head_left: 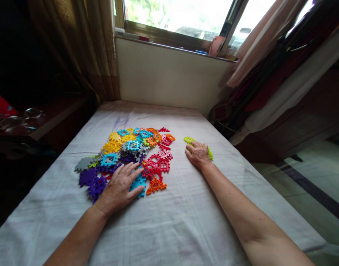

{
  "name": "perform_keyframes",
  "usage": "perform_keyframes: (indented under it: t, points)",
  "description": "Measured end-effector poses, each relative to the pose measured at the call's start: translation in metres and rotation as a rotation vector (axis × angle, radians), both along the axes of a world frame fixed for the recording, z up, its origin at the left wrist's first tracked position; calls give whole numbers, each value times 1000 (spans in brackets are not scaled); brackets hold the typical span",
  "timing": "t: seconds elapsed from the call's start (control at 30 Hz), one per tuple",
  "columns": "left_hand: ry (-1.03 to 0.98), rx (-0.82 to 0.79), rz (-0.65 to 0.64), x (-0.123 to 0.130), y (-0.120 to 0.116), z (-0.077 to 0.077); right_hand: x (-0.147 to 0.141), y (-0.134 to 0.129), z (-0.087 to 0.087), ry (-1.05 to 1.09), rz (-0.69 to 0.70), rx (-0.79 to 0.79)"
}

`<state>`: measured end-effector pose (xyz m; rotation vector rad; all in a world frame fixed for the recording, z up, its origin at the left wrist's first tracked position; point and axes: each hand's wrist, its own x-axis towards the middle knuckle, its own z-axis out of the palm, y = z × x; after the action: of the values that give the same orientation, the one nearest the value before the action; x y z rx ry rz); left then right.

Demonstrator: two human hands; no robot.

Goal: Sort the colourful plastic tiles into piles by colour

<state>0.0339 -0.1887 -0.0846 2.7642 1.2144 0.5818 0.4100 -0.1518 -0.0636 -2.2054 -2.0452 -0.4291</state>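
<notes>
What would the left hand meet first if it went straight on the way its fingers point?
Probably the red pieces just ahead of the left hand; its height is unclear, so it might pass over them.

On the cloth (180, 221), the large pile of pieces (127, 157) lies left of centre; I have the left hand (122, 184) on its near side. Well apart to the right, I have the right hand (198, 153) over a smaller group of pieces (189, 140). At the cloth's far end I see the wall (169, 75), the window (172, 16) above it, the curtain (99, 55) left, hanging clothes (291, 77) right.
</notes>
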Motion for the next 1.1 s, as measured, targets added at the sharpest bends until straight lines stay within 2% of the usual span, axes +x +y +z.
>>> perform_keyframes:
  t: [0.13, 0.23, 0.33, 0.43, 0.57, 0.73, 0.87, 0.93, 1.0, 1.1]
  points:
    - [2, 0, 5, 0, -1, 0, -12, 8, 6, 44, 15, 72]
    - [1, -2, 7, 0, -2, 1, -46, 18, 17, 98, 194, 81]
    - [7, -7, 2, 1, -3, 5, -86, 32, 27, 108, 404, 15]
    - [15, -7, -7, 1, -3, 8, -117, 47, 29, 99, 498, -56]
    - [18, -3, 5, 1, -4, 9, -127, 66, 23, 104, 430, -95]
    - [19, -15, 12, 1, -6, 7, -107, 81, 20, 121, 205, -142]
    - [20, -25, 11, 1, -5, 7, -94, 83, 24, 136, 11, -150]
    - [12, -30, 13, 1, -6, 8, -92, 83, 26, 141, -43, -140]
    - [4, -39, 11, 1, -6, 8, -93, 83, 26, 141, -34, -108]
    - [5, -54, 6, 2, -7, 10, -100, 85, 25, 128, 96, -89]
